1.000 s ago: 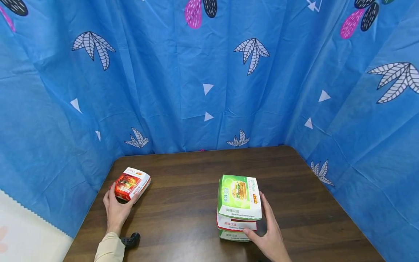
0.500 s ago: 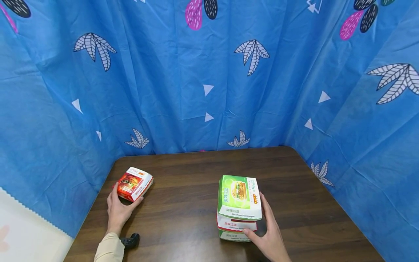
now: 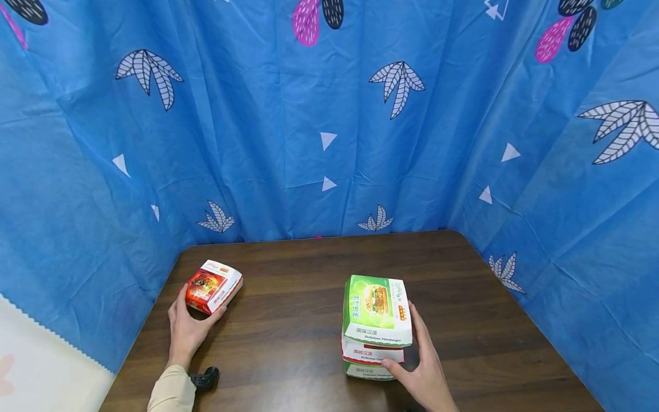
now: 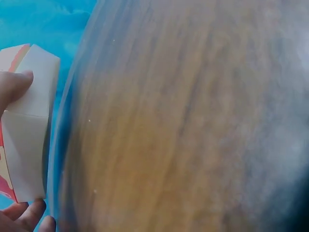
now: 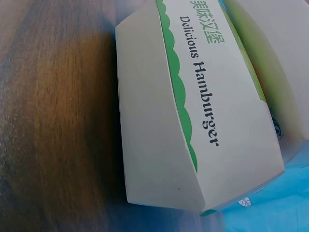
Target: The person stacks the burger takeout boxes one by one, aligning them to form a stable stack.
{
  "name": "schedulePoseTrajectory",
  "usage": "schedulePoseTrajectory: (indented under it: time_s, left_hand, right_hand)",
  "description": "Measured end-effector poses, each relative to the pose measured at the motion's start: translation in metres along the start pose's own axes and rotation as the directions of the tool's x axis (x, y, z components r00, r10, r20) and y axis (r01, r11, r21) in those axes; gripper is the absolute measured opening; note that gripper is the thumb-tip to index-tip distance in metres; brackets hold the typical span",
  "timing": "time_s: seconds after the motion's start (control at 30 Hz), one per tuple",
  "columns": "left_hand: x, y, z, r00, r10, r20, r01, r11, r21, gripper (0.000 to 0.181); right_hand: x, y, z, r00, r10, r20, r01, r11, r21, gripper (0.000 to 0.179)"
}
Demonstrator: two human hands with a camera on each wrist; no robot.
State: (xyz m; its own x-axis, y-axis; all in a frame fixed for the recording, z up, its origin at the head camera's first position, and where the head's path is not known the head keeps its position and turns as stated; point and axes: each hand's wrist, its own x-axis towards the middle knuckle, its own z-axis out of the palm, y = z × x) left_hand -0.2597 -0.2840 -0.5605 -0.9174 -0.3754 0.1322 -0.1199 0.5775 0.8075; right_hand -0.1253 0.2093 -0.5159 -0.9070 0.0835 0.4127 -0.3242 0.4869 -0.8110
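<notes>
At the table's left side, my left hand [image 3: 189,331] holds a red and white hamburger box [image 3: 213,287] between thumb and fingers. The left wrist view shows the thumb on one end of this box [image 4: 26,150] and fingertips at the other. Whether it touches the table, I cannot tell. Right of centre stands a stack of three boxes: a green hamburger box [image 3: 378,309] on top, a red-edged one [image 3: 360,350] in the middle and a green-edged one [image 3: 362,372] below. My right hand [image 3: 424,366] grips the stack's right side, thumb at the front by the middle box.
A dark wooden table [image 3: 288,320] lies under everything. Blue patterned curtain [image 3: 288,143] hangs behind it and at both sides. Beside the left wrist is a black strap-like piece [image 3: 206,379]. A pale cloth [image 3: 41,355] shows at the lower left.
My left hand and its hamburger box have shifted slightly to the right and a little away. My right hand and the stack have stayed in place.
</notes>
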Motion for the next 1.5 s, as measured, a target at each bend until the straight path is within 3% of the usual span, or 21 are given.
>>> schedulePoseTrajectory:
  time_s: [0.27,0.57,0.93,1.23,1.5]
  left_hand:
    - [0.0,0.015,-0.004,0.999,0.038,0.007,-0.038,0.999,0.007,0.122]
    - [-0.004,0.042,-0.014,0.995,0.096,0.031,-0.096,0.995,0.001,0.121]
    - [-0.013,0.074,-0.02,0.979,0.192,0.062,-0.191,0.981,-0.023,0.119]
    - [-0.024,0.101,-0.026,0.969,0.23,0.089,-0.228,0.973,-0.024,0.119]
    - [-0.034,0.121,-0.028,0.95,0.299,0.087,-0.295,0.954,-0.056,0.117]
  right_hand:
    - [-0.001,-0.002,-0.001,1.0,0.02,0.0,-0.02,1.0,-0.014,0.119]
    - [-0.001,0.0,-0.001,1.0,0.006,0.005,-0.006,1.0,0.006,0.119]
    - [-0.001,-0.001,-0.001,1.0,0.011,0.011,-0.011,1.0,0.015,0.119]
    - [-0.002,-0.003,-0.001,0.999,0.044,0.012,-0.044,0.999,0.0,0.118]
    - [-0.002,-0.004,-0.001,0.999,0.052,0.011,-0.052,0.999,0.004,0.117]
